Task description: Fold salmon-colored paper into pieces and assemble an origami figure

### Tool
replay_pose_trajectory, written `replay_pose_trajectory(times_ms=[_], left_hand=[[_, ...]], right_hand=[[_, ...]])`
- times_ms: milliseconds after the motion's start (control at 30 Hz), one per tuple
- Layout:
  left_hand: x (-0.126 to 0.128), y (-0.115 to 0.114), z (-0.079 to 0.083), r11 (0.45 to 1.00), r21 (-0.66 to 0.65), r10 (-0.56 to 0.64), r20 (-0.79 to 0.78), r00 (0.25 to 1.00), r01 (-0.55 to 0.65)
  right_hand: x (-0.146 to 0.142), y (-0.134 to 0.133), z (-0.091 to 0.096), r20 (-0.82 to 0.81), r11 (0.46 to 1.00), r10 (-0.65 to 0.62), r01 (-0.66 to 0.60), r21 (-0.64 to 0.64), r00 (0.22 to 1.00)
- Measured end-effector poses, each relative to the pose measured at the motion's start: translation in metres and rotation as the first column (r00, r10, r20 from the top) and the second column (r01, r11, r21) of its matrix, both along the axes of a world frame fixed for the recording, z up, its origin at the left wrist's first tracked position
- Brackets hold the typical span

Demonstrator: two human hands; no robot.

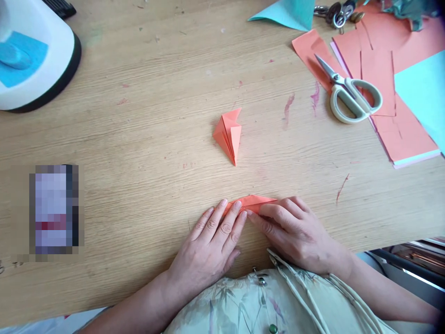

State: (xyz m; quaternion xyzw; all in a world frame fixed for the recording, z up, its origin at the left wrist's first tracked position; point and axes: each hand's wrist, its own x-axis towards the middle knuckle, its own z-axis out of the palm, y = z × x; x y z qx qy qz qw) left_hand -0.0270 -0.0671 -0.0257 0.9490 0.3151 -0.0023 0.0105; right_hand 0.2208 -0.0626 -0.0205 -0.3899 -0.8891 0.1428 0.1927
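A narrow folded piece of orange paper (253,201) lies on the wooden table close to my body. The outstretched fingers of my left hand (212,241) rest flat over its left end. At the paper's right end, my right hand (299,232) has its fingers curled, with thumb and index finger closed on the near edge. Part of the paper is hidden beneath both hands. Farther up the table sits a second folded orange paper piece (227,134), pointed at its lower end and apart from both hands.
Scissors (351,95) with pale handles lie on orange paper sheets (410,134) at the right. A teal paper piece (288,16) and keys (335,14) are at the back. To the left are a blurred-out phone (52,204) and a white device base (59,51).
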Motion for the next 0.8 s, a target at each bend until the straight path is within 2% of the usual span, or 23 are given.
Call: replay_pose_trajectory(times_ms=[133,333,567,800], left_hand=[[0.001,-0.001,0.000,1.000,-0.006,0.021,0.004,1.000,-0.021],[0.001,-0.002,-0.004,0.999,-0.039,0.015,0.075,0.997,-0.012],[-0.001,0.000,-0.004,0.999,-0.047,0.002,0.090,0.996,0.002],[0.000,-0.001,-0.004,0.999,-0.052,0.003,0.079,0.997,0.001]], right_hand=[[0.010,-0.008,0.002,0.027,0.998,0.064,-0.065,0.013,0.998],[0.014,-0.013,0.004,0.092,0.997,0.067,-0.069,0.027,0.993],[0.007,-0.006,0.002,0.164,0.997,0.037,-0.048,0.061,0.986],[0.014,-0.014,0.002,0.177,0.997,0.005,-0.019,0.081,0.984]])
